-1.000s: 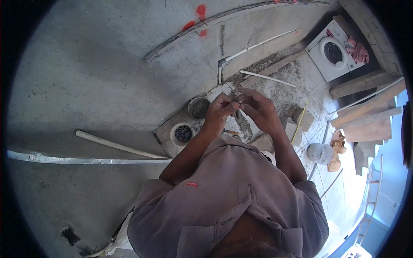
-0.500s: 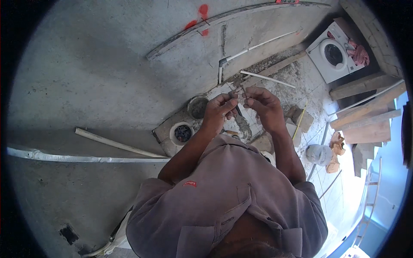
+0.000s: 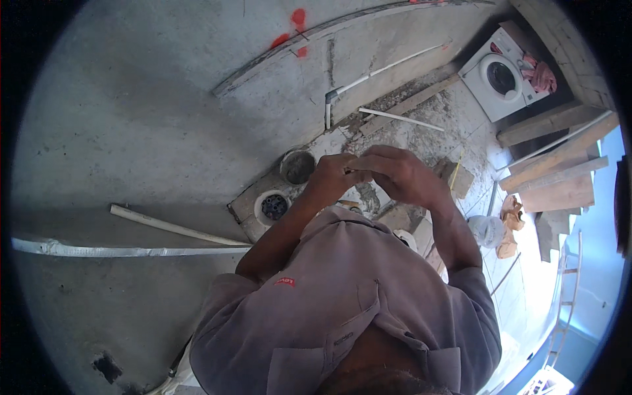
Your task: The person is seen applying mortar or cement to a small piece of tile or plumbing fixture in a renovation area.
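Note:
My left hand (image 3: 329, 176) and my right hand (image 3: 399, 174) meet in front of my chest, fingertips touching. Both are closed. The right fingers reach across onto the left ones, and whatever lies between them is hidden or too small to name. Just left of and below the left hand stands a bucket (image 3: 290, 176) with grey material inside. Beside it is a white round tub (image 3: 260, 209) holding several small dark pieces. Under the hands, on the littered floor, a grey smear of mortar (image 3: 368, 195) shows.
A grey wall (image 3: 164, 125) carries an elbowed white pipe (image 3: 375, 74). A loose white pipe (image 3: 401, 119) and a plank (image 3: 415, 105) lie on the rubble-strewn floor. Concrete blocks (image 3: 459, 178), a clear plastic container (image 3: 486, 230) and boards (image 3: 559, 191) are to the right; a washing machine (image 3: 498, 76) stands far right.
My hands were apart, each pinching something thin and small. They have come together, the right hand moving left over the left fingers. The view has shifted slightly.

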`<state>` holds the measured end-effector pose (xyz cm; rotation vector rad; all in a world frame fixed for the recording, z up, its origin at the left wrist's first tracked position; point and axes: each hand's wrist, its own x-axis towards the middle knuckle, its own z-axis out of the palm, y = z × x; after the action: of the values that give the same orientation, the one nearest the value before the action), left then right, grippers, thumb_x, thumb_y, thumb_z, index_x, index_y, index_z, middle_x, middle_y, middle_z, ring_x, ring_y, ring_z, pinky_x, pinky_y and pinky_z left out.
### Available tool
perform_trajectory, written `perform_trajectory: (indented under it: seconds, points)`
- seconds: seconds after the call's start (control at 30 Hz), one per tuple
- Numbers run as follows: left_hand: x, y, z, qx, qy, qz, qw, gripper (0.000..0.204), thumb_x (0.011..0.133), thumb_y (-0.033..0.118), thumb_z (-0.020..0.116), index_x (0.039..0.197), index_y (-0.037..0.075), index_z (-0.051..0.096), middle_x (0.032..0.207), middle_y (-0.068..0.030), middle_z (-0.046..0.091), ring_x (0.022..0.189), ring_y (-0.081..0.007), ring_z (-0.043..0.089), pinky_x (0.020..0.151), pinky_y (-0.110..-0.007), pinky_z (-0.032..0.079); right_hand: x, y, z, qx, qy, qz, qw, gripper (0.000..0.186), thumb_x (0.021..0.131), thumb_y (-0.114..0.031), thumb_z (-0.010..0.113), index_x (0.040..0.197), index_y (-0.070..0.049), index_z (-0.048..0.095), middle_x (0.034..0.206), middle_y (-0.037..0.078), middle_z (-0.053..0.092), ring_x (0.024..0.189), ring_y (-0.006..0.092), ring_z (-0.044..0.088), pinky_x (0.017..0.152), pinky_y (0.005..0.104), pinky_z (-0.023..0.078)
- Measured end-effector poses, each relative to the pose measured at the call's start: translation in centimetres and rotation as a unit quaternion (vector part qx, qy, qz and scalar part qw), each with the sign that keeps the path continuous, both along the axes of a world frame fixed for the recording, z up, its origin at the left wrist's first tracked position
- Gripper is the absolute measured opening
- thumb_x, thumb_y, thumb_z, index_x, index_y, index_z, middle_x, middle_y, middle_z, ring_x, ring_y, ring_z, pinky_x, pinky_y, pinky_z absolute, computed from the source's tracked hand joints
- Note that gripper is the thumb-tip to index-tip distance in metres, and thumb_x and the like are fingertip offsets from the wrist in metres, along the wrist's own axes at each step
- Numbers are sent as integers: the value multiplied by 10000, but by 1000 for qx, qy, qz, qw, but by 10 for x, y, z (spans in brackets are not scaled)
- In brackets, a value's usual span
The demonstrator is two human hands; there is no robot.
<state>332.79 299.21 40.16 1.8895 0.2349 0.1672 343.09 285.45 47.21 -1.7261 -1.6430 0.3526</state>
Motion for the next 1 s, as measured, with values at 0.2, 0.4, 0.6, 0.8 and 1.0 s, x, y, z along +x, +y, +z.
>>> perform_trajectory:
  seconds: [0.2, 0.4, 0.6, 0.8, 1.0]
  points:
    - [-5, 8, 0, -141, 54, -58, 987, 274, 719, 149, 704, 878, -27, 566, 709, -73, 609, 656, -89, 561, 581, -233, 436, 30, 12, -33, 13, 75, -27, 997, 163, 772, 25, 566, 925, -21, 532, 845, 84, 571, 780, 217, 572, 669, 320, 455]
    - [-3, 7, -28, -355, -54, 52, 932, 310, 716, 73, 683, 954, -5, 500, 768, -75, 569, 640, -122, 529, 586, -255, 436, 11, -2, -81, -61, 314, -109, 941, 120, 812, -12, 570, 909, -26, 501, 818, 47, 577, 754, 109, 556, 658, 257, 454]
    - [-3, 4, -33, -353, -53, 93, 929, 303, 750, 84, 651, 983, -41, 503, 806, -73, 586, 701, -115, 559, 613, -235, 463, -17, -4, -72, 57, 420, -198, 884, 193, 804, -15, 581, 975, -16, 493, 834, 54, 584, 750, 104, 561, 646, 241, 462]
    - [1, 0, -29, -390, 5, 100, 916, 267, 778, 155, 634, 966, 8, 516, 802, -68, 606, 575, -47, 487, 470, -173, 361, -31, -3, -67, 59, 337, -281, 897, 294, 789, 9, 572, 1059, -10, 457, 890, 89, 592, 777, 134, 584, 667, 263, 481]
    - [7, -5, -28, -382, 15, 130, 915, 269, 785, 208, 637, 948, 26, 524, 833, -48, 595, 539, -20, 446, 413, -163, 332, -35, 1, -75, 109, 234, -327, 909, 332, 782, -5, 595, 1077, -13, 443, 861, 106, 612, 798, 172, 622, 688, 277, 506]
